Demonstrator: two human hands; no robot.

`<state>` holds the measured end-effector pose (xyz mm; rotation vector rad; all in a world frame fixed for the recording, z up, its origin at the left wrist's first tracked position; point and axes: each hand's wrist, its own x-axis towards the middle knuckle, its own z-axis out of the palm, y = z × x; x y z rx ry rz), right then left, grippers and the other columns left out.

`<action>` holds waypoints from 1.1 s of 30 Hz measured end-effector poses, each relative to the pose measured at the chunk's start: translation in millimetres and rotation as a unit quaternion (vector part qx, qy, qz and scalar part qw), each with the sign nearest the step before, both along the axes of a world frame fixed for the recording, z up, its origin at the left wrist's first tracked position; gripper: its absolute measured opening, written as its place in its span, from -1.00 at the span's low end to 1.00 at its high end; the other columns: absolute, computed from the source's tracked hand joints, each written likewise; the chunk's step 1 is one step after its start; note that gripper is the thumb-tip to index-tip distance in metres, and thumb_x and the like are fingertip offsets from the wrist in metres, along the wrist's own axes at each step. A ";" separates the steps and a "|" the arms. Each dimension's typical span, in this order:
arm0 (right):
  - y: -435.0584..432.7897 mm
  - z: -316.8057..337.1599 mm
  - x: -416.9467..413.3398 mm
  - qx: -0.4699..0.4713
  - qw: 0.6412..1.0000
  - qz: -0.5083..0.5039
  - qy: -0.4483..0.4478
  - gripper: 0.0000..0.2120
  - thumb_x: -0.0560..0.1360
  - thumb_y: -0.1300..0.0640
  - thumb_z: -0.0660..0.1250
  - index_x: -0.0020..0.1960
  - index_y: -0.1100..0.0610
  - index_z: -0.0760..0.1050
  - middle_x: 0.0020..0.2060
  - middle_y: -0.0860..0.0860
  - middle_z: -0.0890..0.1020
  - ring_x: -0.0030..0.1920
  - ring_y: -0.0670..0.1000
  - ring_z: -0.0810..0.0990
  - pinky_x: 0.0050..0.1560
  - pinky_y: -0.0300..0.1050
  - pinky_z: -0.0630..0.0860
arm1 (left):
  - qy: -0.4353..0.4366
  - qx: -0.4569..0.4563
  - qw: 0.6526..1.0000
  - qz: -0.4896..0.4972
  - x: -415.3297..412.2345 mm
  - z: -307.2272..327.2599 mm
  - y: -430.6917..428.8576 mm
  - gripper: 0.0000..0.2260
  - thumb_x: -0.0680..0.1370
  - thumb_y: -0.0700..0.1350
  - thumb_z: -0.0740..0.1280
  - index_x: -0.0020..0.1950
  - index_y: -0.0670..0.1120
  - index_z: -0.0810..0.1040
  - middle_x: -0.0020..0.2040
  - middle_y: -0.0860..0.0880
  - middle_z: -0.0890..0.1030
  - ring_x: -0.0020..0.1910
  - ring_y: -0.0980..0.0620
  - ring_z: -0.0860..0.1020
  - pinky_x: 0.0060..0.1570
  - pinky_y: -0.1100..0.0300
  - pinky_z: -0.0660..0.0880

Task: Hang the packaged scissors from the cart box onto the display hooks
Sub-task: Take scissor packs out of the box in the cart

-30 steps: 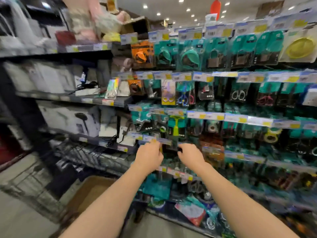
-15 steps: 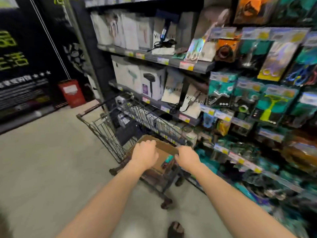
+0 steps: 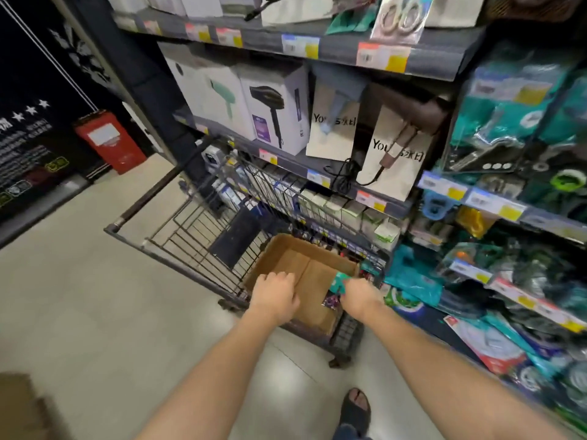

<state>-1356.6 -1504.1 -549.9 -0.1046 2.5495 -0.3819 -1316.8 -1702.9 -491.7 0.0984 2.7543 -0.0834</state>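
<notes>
1. Floor (image 3: 79,296): pale, open from 7 to 10 o'clock, the widest room for moving.
2. Shelving (image 3: 333,49): closing off 12 through 4 o'clock, edges lined with price tags (image 3: 300,46).
3. One wire cart (image 3: 165,262): at centre, close beside the shelving, left rim facing open floor.
4. One cardboard box (image 3: 286,258): in the cart's near end, flaps open.
5. Two hands: left hand (image 3: 276,296) over the box's 7 o'clock rim, fingers curled, grip unclear; right hand (image 3: 360,296) at 4 o'clock, fingers closed round the packaged scissors (image 3: 338,285).
6. One packaged scissors: teal, at the box's 3 o'clock edge.
</notes>
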 end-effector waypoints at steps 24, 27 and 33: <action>-130.7 -89.7 -78.9 0.077 0.949 -0.280 -0.124 -0.80 0.62 0.11 0.24 0.20 0.08 0.55 0.05 0.07 0.69 0.07 0.12 0.68 0.04 -0.03 0.60 | -0.211 0.024 0.958 -0.193 -183.2 -147.8 -109.7 -0.62 0.65 0.09 0.20 0.41 0.00 0.51 0.29 -0.10 0.61 0.33 -0.15 0.54 0.39 -0.08 0.37; -144.6 -109.9 -83.1 0.067 0.942 -0.302 -0.131 -0.75 0.64 0.10 0.22 0.27 0.09 0.52 0.11 0.10 0.67 0.11 0.13 0.67 0.06 -0.01 0.60 | -0.228 0.028 0.952 -0.202 -182.1 -167.5 -124.4 -0.64 0.65 0.07 0.21 0.41 0.01 0.50 0.27 -0.10 0.61 0.30 -0.15 0.54 0.37 -0.08 0.38; -143.3 -178.1 -96.0 0.041 0.923 -0.355 -0.143 -0.76 0.63 0.12 0.22 0.25 0.13 0.53 0.10 0.13 0.66 0.10 0.16 0.65 0.12 0.08 0.62 | -0.251 0.070 0.950 -0.174 -178.2 -221.6 -141.9 -0.71 0.67 0.09 0.13 0.29 0.01 0.50 0.14 -0.11 0.65 0.17 -0.17 0.60 0.22 -0.08 0.53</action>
